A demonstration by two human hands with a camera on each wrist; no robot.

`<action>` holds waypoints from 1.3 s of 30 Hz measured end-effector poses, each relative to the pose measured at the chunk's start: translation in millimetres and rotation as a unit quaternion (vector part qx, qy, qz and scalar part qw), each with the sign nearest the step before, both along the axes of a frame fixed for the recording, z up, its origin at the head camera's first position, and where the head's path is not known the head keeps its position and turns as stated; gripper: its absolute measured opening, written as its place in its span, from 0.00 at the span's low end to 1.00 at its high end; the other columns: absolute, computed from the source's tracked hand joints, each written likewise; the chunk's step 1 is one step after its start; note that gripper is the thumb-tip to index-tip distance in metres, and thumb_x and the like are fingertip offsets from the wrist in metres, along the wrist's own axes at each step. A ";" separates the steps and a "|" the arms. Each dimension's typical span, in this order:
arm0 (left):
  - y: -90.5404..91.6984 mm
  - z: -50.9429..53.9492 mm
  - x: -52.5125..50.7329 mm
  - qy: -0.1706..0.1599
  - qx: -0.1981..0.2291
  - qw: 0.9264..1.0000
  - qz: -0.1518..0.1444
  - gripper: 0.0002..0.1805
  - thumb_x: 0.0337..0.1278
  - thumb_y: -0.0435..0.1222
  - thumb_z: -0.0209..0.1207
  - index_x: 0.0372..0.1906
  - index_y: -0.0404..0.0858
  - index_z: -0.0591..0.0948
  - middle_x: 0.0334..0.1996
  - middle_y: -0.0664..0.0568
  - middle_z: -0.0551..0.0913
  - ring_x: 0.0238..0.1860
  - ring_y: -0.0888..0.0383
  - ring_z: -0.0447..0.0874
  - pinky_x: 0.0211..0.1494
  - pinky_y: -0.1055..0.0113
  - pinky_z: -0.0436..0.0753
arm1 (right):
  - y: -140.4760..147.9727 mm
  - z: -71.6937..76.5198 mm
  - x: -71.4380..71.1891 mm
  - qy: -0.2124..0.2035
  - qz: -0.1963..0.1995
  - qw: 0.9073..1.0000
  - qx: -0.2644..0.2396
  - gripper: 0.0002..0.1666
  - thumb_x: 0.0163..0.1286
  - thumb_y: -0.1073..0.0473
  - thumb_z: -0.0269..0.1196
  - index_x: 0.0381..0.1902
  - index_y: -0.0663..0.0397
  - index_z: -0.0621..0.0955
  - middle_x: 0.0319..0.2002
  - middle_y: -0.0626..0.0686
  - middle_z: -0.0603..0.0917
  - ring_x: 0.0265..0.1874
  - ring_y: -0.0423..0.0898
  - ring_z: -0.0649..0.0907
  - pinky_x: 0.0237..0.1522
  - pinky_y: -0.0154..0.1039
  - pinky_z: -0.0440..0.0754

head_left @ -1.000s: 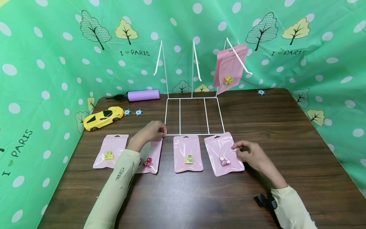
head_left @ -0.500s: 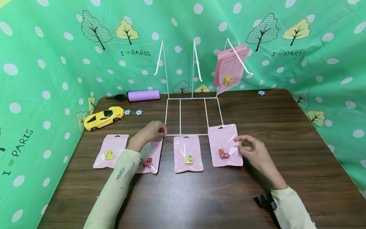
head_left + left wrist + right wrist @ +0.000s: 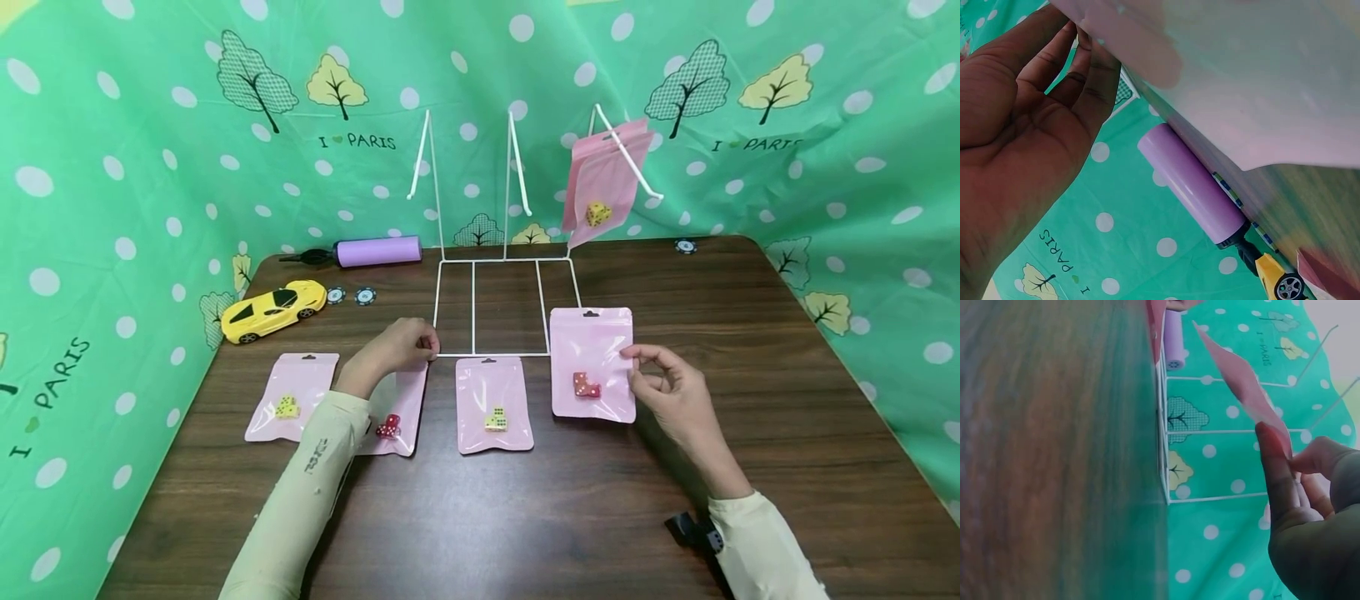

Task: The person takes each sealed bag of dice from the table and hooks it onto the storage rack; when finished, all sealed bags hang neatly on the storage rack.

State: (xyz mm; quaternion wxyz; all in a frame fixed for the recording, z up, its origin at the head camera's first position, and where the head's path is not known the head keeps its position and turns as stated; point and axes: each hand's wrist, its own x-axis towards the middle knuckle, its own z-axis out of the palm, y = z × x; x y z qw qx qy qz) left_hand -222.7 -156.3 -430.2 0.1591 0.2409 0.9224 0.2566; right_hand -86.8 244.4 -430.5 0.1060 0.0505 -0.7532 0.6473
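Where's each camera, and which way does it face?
Head: looks forward and down from the head at table, rack; left hand, right hand, sleeves show.
Left wrist: sits there, facing one bag and tube; left hand shows.
Right wrist: sits there, facing another bag and rack; right hand shows.
Both wrist views share the tube.

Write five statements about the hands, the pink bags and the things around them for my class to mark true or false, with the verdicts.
1. The right hand pinches the side of a pink bag with red dice. True.
2. The left hand rests on the yellow car. False: it pinches the top of another pink bag.
3. The purple pump lies farther back than the yellow car. True.
4. All three prongs of the white wire rack carry bags. False: only the rightmost prong does.
5. The bag between the hands holds yellow dice. True.
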 end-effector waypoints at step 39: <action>-0.2 -0.8 -0.2 0.018 0.006 1.000 -0.013 0.06 0.65 0.24 0.67 0.33 0.36 0.86 0.31 0.50 0.86 0.36 0.56 0.82 0.46 0.60 0.83 | -19.9 54.3 -3.8 0.135 0.008 0.982 -0.128 0.15 0.72 0.83 0.61 0.55 0.78 0.82 0.44 0.57 0.84 0.27 0.40 0.89 0.27 0.28 0.84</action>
